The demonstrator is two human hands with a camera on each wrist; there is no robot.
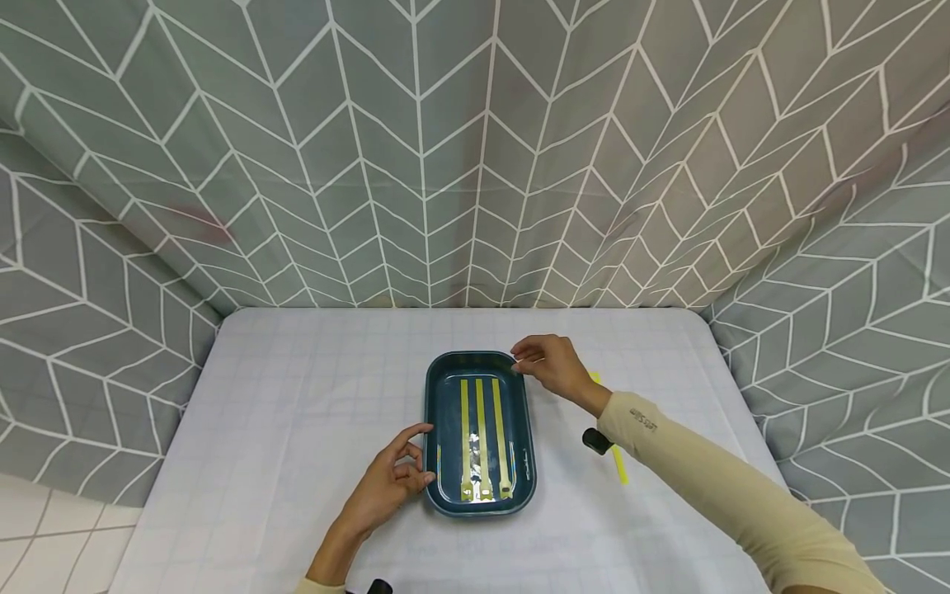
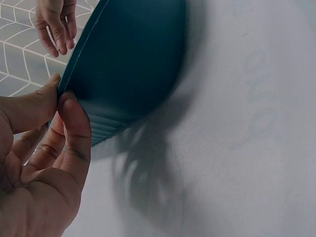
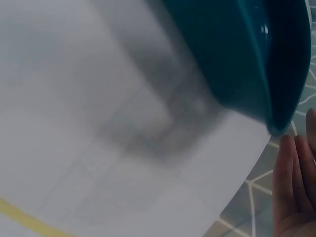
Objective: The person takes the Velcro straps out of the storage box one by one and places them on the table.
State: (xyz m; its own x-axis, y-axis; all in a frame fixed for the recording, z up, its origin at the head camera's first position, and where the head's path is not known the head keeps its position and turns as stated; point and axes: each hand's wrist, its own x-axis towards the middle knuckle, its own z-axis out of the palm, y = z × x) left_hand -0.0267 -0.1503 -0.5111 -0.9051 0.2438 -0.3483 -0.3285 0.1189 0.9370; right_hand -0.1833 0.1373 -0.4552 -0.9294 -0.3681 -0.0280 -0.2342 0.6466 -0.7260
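Observation:
A dark teal rectangular tray point(image 1: 445, 505) with raised walls is on the table in the head view. Inside it, three flat yellow strips point(image 1: 480, 437) lie lengthwise, side by side, each with a wider, notched near end. My left hand point(image 1: 387, 483) pinches the left rim between thumb and fingers; the left wrist view shows this grip on the tray wall point(image 2: 128, 54) closely. At the far right corner my right hand point(image 1: 552, 367) hovers by the rim, its fingers point(image 3: 286, 182) fairly straight. Whether its fingertips touch the tray I cannot tell.
Another yellow strip point(image 1: 620, 466) lies on the table right of the tray, partly hidden under the right forearm. A white cloth point(image 1: 312, 396) covers the table. Grey curtains point(image 1: 460, 165) with white zigzag lines hang behind and along both sides.

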